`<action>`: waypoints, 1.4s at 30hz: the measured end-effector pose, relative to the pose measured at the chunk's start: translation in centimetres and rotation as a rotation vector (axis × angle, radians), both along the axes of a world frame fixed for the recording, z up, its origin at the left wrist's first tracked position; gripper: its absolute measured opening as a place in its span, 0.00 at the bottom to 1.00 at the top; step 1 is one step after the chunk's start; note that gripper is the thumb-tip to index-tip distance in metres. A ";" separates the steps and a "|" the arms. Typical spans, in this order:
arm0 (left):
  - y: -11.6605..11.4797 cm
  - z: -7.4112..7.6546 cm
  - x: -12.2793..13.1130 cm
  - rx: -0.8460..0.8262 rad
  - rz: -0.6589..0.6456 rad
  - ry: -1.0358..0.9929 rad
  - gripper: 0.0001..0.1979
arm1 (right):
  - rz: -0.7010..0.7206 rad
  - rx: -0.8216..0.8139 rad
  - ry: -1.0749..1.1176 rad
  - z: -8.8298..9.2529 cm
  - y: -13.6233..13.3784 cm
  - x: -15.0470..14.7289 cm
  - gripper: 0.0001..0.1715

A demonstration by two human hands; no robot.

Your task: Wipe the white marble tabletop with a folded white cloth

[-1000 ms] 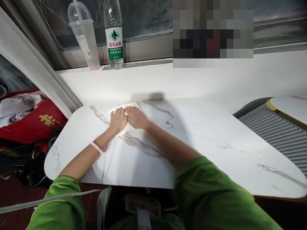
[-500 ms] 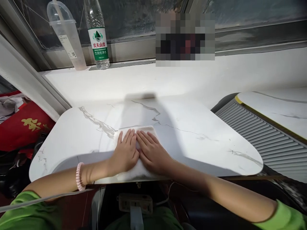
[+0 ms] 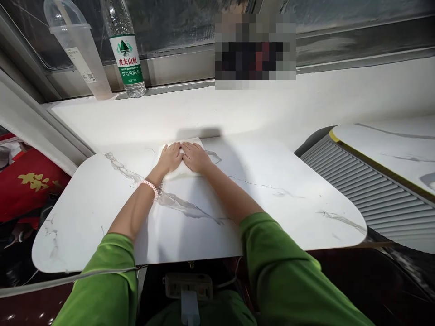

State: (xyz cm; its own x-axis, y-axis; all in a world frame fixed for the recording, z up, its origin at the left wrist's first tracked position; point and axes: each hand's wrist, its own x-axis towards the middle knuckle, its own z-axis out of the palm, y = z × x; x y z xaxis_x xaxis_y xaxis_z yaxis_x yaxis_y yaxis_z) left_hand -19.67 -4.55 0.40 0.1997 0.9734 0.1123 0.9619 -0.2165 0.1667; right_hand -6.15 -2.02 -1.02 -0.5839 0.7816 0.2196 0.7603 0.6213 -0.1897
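Observation:
A white folded cloth (image 3: 181,171) lies on the white marble-patterned table (image 3: 272,217), close to the wall at the table's far edge. My left hand (image 3: 171,158) rests on the cloth's left part, fingers stretched out flat. Beside it my right hand (image 3: 194,156) presses flat on the same cloth, with its fingers extended. The two hands touch or nearly touch at the fingertips and thumbs. A pink coiled band (image 3: 151,188) circles my left wrist. Part of the cloth is hidden under the hands.
On the window ledge stand a clear plastic cup with a straw (image 3: 83,63) and a water bottle (image 3: 128,63). A grey cable (image 3: 102,272) crosses my left sleeve; a power strip (image 3: 188,286) is below the table's front edge. Another ribbed-sided table (image 3: 346,176) stands right, a red bag (image 3: 37,181) left.
Both hands have slid away from me with the cloth, from mid-table to the far edge near the wall. My arms are stretched further, and the view has shifted slightly.

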 end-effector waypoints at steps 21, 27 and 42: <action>-16.4 0.0 6.5 -0.040 -0.125 0.066 0.28 | 0.138 0.127 -0.010 -0.7 -15.9 8.6 0.33; -20.3 0.5 8.4 -0.035 -0.246 0.067 0.28 | 0.187 0.114 0.036 -0.5 -20.4 11.2 0.30; -8.9 -0.1 9.4 -0.065 -0.250 0.040 0.28 | -0.011 0.009 -0.046 -0.4 -10.2 11.1 0.33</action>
